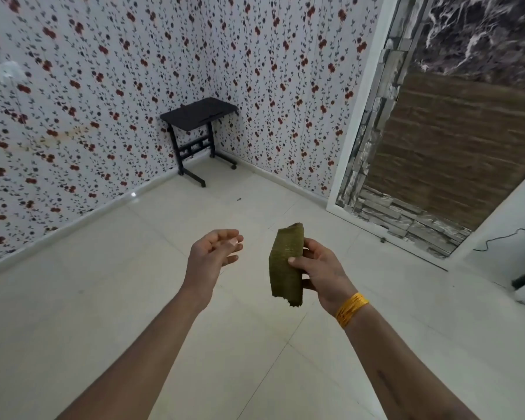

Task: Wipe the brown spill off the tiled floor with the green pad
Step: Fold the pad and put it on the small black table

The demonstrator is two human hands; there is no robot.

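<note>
Right hand: raised above the tiled floor; thumb and fingers pinch the green pad along its right edge; the thumb lies across the near face, the fingers wrap behind. A stack of yellow bangles sits on the right wrist.

Green pad: held clear of the floor, standing roughly on end, long side near vertical with the top tilted slightly right; the lower edge is ragged, with a notch at the bottom corner.

Left hand: empty, palm turned up and inward, fingers loosely curled and spread apart; it is near the pad on its left side, not touching it.

Tiled floor: pale, glossy tiles with thin grout lines; a small dark speck lies toward the far corner of the floor; whether it is the brown spill cannot be told; no other brown mark is discernible.

Far corner of the floor: a small black table on a wheeled frame stands against the floral-papered walls. Right edge of the floor: a stone-and-wood patterned panel in a white frame; a black cable lies beyond it.
</note>
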